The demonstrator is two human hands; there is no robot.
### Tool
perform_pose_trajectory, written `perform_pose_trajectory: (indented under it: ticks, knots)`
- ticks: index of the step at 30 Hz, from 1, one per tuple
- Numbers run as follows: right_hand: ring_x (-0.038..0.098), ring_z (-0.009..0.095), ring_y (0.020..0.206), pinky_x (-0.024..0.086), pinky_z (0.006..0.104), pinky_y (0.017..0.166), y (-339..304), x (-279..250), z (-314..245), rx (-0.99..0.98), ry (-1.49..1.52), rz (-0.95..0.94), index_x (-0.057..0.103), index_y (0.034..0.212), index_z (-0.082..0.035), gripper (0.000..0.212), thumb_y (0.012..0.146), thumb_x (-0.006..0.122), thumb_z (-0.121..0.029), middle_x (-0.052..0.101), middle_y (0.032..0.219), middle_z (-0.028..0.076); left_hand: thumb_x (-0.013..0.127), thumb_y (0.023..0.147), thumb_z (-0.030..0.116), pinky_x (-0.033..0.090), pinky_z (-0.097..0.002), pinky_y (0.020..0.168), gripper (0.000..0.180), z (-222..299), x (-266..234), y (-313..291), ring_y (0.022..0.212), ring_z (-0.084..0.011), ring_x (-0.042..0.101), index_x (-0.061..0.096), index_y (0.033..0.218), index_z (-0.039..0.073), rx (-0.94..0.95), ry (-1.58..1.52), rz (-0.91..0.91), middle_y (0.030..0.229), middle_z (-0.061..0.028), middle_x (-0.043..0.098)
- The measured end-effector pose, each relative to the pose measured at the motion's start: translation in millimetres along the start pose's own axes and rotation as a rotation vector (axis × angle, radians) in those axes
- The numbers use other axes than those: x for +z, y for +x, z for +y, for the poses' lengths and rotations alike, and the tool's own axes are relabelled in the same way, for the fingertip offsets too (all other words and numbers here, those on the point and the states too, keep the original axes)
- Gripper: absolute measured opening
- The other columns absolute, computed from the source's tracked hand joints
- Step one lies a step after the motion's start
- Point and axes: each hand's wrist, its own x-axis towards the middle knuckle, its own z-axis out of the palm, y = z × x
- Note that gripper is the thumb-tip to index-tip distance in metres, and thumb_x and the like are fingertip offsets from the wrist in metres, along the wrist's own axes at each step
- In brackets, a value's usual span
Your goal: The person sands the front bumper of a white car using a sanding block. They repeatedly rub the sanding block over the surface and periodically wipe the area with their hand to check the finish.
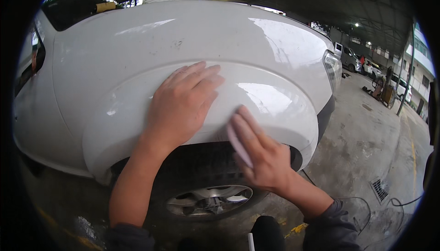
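Note:
A white car's front fender [215, 35] fills the middle of the view, with a raised, flared wheel arch [275, 113] below it. My left hand [181, 99] lies on the upper part of the arch, palm down, its fingers stretched out and slightly blurred. Against the arch's lower right side, just above the wheel opening, my right hand [266, 154] holds a thin, pale pink pad [238, 144]. The fingers lie along the pad's back and the thumb is below it. Fine marks show on the paint above my left hand.
Below the arch is the tyre with a silver alloy wheel [210, 200]. A headlight [332, 72] sits at the car's right end. On the concrete floor lie a drain grate [379, 190] and a dark cable [366, 214]. Parked vehicles [350, 59] and a wheeled equipment cart [388, 93] stand farther right.

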Motion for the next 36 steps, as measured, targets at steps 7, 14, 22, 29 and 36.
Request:
perform_pose_trajectory:
  ticks: [7,14,22,29,36]
  knots:
    - [0.072,0.03,0.108,0.062,0.0348,0.075,11.5,10.3,-14.5,0.017,0.054,0.071,0.051,0.15,-0.001,0.069,0.088,0.07,-0.026,0.043,0.16,0.024,0.067,0.092,0.009,0.05,-0.047,0.106,0.026,0.0,-3.4,-1.5,0.129,-0.0355,0.061,0.073,0.118,0.011,-0.021,0.024,-0.026,0.132,-0.007,0.071]
    - [0.074,0.027,0.088,0.061,0.0321,0.071,16.2,15.5,-26.3,0.061,0.105,0.116,0.053,0.148,-0.003,0.068,0.086,0.07,-0.025,0.044,0.159,0.023,0.067,0.093,0.009,0.049,-0.0468,0.106,0.026,-0.8,1.9,-1.5,0.13,-0.0351,0.06,0.072,0.118,0.011,-0.005,0.028,-0.018,0.132,-0.007,0.071]
    - [0.073,0.025,0.082,0.06,0.0306,0.069,14.7,23.1,-24.1,0.079,0.094,0.152,0.056,0.148,-0.007,0.067,0.085,0.071,-0.024,0.045,0.159,0.022,0.067,0.092,0.008,0.05,-0.0469,0.105,0.025,-1.0,4.8,-0.1,0.127,-0.0361,0.062,0.073,0.116,0.01,-0.006,0.011,0.005,0.13,-0.0074,0.072]
    - [0.072,0.023,0.078,0.059,0.0307,0.069,12.7,29.7,-23.2,0.052,0.087,0.169,0.053,0.15,-0.005,0.069,0.087,0.07,-0.028,0.045,0.16,0.02,0.068,0.091,0.007,0.051,-0.0465,0.104,0.024,0.2,3.1,-1.6,0.127,-0.0358,0.062,0.073,0.114,0.009,-0.005,0.015,-0.001,0.128,-0.0078,0.072]
    - [0.072,0.023,0.077,0.059,0.0313,0.071,4.2,23.1,-10.7,0.012,0.1,0.169,0.053,0.148,-0.001,0.068,0.088,0.07,-0.028,0.045,0.16,0.023,0.068,0.091,0.005,0.052,-0.046,0.103,0.024,-2.8,2.5,0.9,0.125,-0.0356,0.064,0.073,0.114,0.009,0.004,0.012,0.027,0.127,-0.0076,0.073]
